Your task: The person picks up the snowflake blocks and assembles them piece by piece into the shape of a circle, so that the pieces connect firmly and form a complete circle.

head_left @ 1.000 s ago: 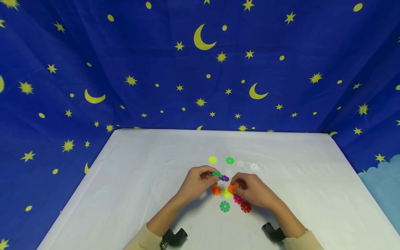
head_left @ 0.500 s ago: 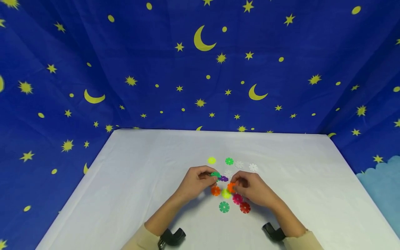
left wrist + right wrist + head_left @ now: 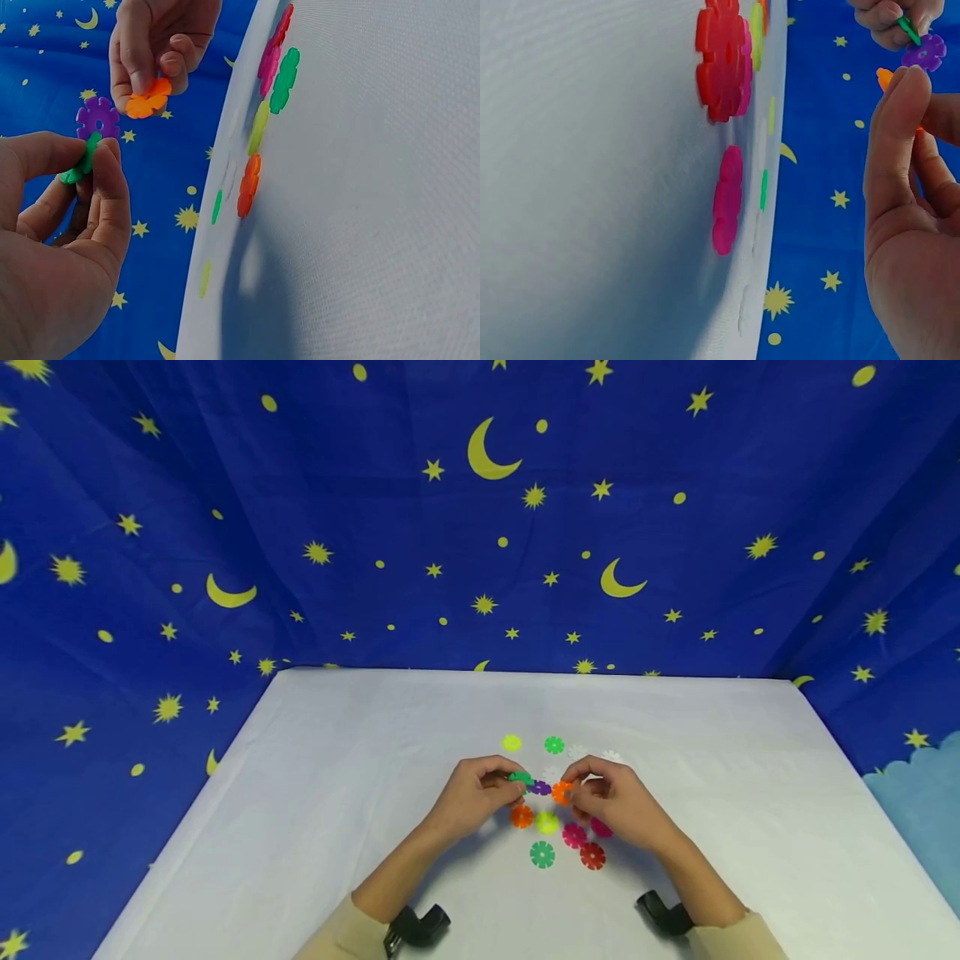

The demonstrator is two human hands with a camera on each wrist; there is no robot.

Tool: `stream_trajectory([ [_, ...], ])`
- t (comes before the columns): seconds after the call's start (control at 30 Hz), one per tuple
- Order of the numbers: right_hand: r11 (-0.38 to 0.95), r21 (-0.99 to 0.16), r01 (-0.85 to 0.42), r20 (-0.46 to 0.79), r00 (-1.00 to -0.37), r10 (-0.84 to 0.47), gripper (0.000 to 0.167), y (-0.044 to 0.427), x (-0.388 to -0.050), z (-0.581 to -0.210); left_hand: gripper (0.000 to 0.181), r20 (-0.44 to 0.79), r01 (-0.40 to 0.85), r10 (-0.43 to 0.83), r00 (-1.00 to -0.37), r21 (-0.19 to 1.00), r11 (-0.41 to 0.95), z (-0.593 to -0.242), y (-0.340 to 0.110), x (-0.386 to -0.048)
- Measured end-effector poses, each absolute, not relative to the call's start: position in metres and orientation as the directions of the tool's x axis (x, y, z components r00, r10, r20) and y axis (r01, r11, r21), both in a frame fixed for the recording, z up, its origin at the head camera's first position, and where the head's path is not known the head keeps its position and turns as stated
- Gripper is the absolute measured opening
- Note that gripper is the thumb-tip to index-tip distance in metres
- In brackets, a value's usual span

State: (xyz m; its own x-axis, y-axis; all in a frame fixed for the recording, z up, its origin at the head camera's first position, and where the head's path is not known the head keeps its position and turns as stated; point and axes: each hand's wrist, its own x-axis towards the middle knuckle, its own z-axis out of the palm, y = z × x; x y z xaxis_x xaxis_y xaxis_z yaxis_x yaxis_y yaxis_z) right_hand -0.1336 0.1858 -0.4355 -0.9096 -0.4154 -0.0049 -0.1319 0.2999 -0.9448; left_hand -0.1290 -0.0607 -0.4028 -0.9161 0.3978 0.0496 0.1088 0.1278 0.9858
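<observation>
Between thumb and fingers, my left hand pinches a green notched plastic disc. A purple notched disc is joined to its edge at an angle and points toward the other hand. An orange notched disc is pinched by my right hand, just right of the purple one. In the left wrist view a small gap shows between the orange and purple discs. Both hands are raised above the white table. In the right wrist view, my right fingers hide most of the orange disc.
Loose notched discs lie on the white table around the hands: orange, yellow, green, red and pink nearer me. Another yellow, a green and white discs lie farther back. A starry blue cloth hangs behind.
My right hand has moved away from me and slightly right, bringing the orange disc level with the purple one. A second pink disc now shows beneath it. The left hand has barely moved.
</observation>
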Motion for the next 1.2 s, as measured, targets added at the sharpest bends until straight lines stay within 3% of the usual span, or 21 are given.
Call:
stream_trajectory([
  [0.27, 0.276, -0.95, -0.15, 0.019, -0.905, -0.424, 0.016, 0.187, -0.134, -0.434, 0.01, 0.041, 0.098, 0.395, -0.918, 0.987, 0.126, -0.403, -0.059, -0.129],
  [0.6, 0.199, -0.969, -0.144, 0.034, -0.881, -0.472, 0.017, 0.189, -0.134, -0.435, 0.009, 0.057, 0.119, 0.4, -0.915, 0.984, 0.132, -0.435, -0.06, -0.141],
  [1.2, 0.253, -0.941, -0.226, 0.076, -0.868, -0.49, 0.012, 0.191, -0.132, -0.432, 0.01, 0.082, 0.152, 0.434, -0.897, 0.98, 0.129, -0.438, -0.059, -0.14],
])
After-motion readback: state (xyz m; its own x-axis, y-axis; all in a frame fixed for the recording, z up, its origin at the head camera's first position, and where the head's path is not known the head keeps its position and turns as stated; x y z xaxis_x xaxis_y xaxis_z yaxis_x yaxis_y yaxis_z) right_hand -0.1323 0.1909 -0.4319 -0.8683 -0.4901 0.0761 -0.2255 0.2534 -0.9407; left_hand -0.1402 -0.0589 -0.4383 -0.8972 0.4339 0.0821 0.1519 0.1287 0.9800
